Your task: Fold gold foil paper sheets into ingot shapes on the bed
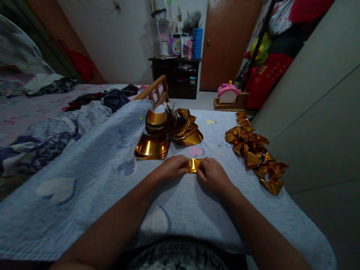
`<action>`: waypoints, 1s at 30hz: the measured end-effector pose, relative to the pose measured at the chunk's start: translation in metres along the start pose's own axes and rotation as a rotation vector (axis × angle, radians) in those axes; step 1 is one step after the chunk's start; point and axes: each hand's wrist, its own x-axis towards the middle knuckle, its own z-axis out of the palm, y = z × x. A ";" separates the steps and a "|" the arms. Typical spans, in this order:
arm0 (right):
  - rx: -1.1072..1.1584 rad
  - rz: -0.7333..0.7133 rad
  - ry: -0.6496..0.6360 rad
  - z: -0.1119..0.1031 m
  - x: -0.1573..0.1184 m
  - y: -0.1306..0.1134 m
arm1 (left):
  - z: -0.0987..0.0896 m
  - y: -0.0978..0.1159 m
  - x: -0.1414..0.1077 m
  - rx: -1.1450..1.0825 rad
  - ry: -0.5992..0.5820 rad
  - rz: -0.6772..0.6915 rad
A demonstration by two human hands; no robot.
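Observation:
A small strip of shiny gold foil paper (194, 165) is stretched between my two hands, low over the light blue quilt (112, 187). My left hand (174, 167) pinches its left end, and my right hand (211, 172) grips the right end. Just beyond my left hand lie stacks of curved gold sheets (152, 145), with more fanned-out sheets (187, 129) beside them. Off to the right, several folded gold foil pieces (253, 144) form a loose row along the quilt's right side.
A wooden rail (157, 90) stands behind the stacks. Rumpled clothes (112, 99) lie on a bed at the left. Beyond the far edge are a dark shelf (174, 77) and a pink toy case (227, 93). A pale cabinet wall (317, 112) borders the right side.

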 end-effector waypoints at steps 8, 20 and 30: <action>-0.144 0.123 0.038 0.008 0.004 -0.014 | 0.001 -0.002 0.003 -0.014 -0.020 0.005; -0.114 0.225 0.015 0.000 -0.001 0.000 | 0.001 -0.004 0.002 -0.003 -0.022 0.008; -0.087 0.271 -0.008 -0.006 -0.007 0.026 | 0.003 -0.007 0.001 -0.018 -0.014 0.010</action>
